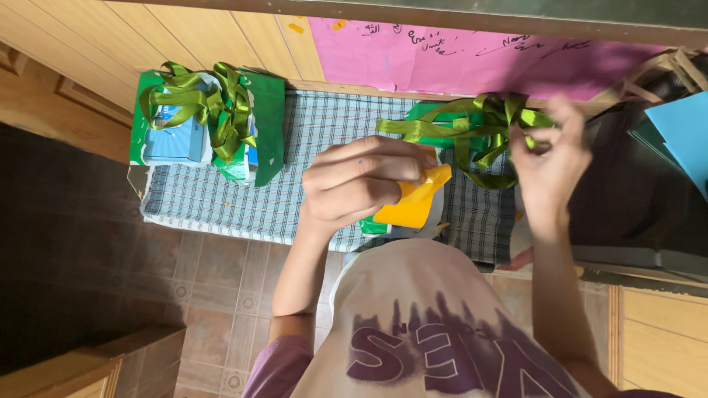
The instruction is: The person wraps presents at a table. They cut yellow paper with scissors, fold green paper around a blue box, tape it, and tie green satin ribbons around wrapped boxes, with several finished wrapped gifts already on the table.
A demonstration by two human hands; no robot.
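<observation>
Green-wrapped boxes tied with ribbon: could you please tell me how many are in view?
2. One ribboned box lies at the cloth's far left; the other box sits by the right hand, partly hidden behind the left hand. More may be hidden.

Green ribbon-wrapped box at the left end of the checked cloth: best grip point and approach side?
Grip the ribbon-wrapped box across its two long green sides, below the bow, probably coming from above. It lies flat on the checked cloth, and the loose looped ribbon bow on top would likely crush or slip, so avoid it. Both hands, left and right, are busy elsewhere.
</observation>
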